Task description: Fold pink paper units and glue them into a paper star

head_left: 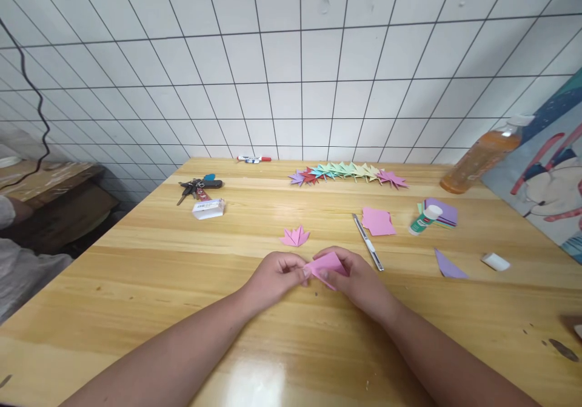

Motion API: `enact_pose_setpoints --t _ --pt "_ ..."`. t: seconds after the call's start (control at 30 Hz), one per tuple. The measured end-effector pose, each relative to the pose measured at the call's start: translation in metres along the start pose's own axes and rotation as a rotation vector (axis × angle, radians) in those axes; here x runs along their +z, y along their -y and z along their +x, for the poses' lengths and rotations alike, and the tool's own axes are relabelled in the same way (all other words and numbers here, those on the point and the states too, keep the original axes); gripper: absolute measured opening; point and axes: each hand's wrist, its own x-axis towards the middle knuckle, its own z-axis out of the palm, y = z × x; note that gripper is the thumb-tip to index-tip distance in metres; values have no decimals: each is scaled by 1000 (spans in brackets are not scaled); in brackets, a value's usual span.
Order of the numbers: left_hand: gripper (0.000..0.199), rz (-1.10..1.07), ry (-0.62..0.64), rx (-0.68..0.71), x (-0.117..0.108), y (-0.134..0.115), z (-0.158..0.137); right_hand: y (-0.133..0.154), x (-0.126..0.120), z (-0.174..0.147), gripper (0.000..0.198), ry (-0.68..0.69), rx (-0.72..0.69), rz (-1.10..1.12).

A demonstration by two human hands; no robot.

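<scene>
A folded piece of pink paper (331,264) is held between both hands, just above the wooden table (191,334). My left hand (279,276) pinches its narrow left end between thumb and fingers. On the wider right end, my right hand (359,278) grips with the thumb in front and the fingers behind, hiding part of the paper. Just beyond the hands lies a pink folded-paper fan shape (295,236). To the right of it are a utility knife (368,242) and a stack of pink paper squares (379,221).
Along the back stands a row of multicoloured folded-paper pieces (348,172). A glue stick (424,219) leans by coloured paper sheets (443,211); a purple triangle (449,265), an eraser (495,262) and a bottle (484,158) are right. Keys (197,187), a small box (208,208) and a marker (254,159) lie left.
</scene>
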Motion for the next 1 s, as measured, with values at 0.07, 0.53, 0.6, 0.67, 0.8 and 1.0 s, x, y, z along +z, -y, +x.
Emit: enact_pose_setpoints --t 0.07,0.53,0.6,0.67,0.8,1.0 --pt "28 7 -2 -7 0 -1 0 -1 2 0 23 18 -26 11" --pt "25 -193 111 -52 -10 -1 0 -5 -1 3 22 86 -154 16" --pt "29 -178 114 -62 -10 -3 0 -6 -1 3 23 85 -156 -4" --pt "31 -165 111 -77 -10 -5 0 -8 -1 3 23 84 -152 -26" --pt "30 -158 121 -83 -10 -4 1 -9 -1 3 24 87 -151 -53" --pt "35 -146 92 -112 -12 -4 2 -7 0 3 29 88 -146 -66"
